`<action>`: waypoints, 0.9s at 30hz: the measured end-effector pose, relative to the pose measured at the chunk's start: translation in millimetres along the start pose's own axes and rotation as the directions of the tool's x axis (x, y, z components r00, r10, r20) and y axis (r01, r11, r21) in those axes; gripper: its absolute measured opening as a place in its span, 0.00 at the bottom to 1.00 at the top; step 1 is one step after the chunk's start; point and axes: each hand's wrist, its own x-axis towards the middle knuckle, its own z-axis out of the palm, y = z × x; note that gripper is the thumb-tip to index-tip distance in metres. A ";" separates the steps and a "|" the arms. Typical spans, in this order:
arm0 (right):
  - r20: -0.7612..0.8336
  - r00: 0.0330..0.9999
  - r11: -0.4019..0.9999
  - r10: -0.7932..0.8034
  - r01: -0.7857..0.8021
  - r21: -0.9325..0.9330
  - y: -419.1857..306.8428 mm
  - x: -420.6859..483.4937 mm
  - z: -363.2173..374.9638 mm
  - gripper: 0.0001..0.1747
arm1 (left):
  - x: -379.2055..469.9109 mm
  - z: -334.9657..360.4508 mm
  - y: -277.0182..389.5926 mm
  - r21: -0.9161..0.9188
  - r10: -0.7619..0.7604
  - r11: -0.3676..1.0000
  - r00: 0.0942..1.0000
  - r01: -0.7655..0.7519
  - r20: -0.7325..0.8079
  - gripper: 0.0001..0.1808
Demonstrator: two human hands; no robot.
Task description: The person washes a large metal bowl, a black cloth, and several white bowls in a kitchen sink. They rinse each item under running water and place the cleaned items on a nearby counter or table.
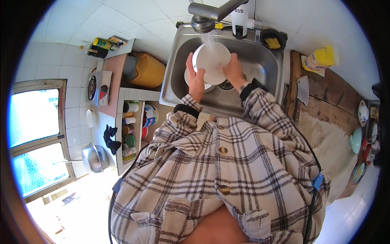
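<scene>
Both of my hands hold a white bowl point(213, 62) under water spraying from the faucet point(203, 23) above the stainless steel sink point(256, 91). My left hand point(196, 80) grips the bowl's left side, thumb and fingers apart around its rim. On the right side, my right hand point(235, 73) holds the rim, and its fingers are partly hidden. Beneath the raised bowl, another white dish point(210, 88) sits in the sink, mostly covered. The sink's drain point(226, 84) shows just right of that dish.
A black bowl point(272, 38) holding a yellow sponge point(272, 43) stands at the sink's back right corner. To the right, a cleaver point(303, 90) lies on a wooden board point(329, 102) near a yellow container point(320, 59). A gas stove point(100, 88) stands at the left.
</scene>
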 end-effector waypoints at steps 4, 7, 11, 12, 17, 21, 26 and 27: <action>0.122 0.989 0.994 0.079 -0.068 -0.091 27.9 16.1 -5.6 0.19 | -8.8 16.2 1.2 -0.321 -0.284 0.905 0.958 0.279 0.031 0.44; 0.176 0.951 0.938 0.255 -0.287 0.194 26.5 -3.3 1.4 0.16 | -21.9 38.6 -1.0 -0.200 -0.063 0.979 0.994 0.044 -0.089 0.46; 0.590 0.694 0.519 0.413 -0.711 0.473 8.4 -23.3 -1.1 0.13 | -19.2 46.7 -1.5 -0.229 -0.013 0.973 0.990 -0.019 -0.140 0.44; 0.654 0.642 0.488 0.401 -0.753 0.441 4.6 -22.5 -4.5 0.12 | -15.5 43.1 -1.0 -0.234 -0.036 0.972 0.988 -0.001 -0.153 0.44; 0.291 0.954 0.989 0.073 -0.032 -0.142 12.6 14.1 -44.0 0.15 | 0.5 17.6 -0.7 -0.215 -0.290 0.934 0.957 0.285 0.007 0.35; 0.370 0.890 0.895 -0.265 0.370 -0.250 17.9 27.6 -53.2 0.17 | -2.3 13.5 -7.0 -0.217 -0.445 0.866 0.892 0.450 0.073 0.31; 0.587 0.639 0.754 -0.497 0.653 -0.072 -5.6 4.9 -14.9 0.20 | 1.4 12.7 -13.6 -0.095 -0.499 0.863 0.867 0.497 0.004 0.27; 0.544 0.534 0.650 -0.647 0.759 0.028 -9.6 3.7 -10.8 0.20 | 3.5 11.3 -14.3 -0.118 -0.454 0.885 0.891 0.451 0.003 0.27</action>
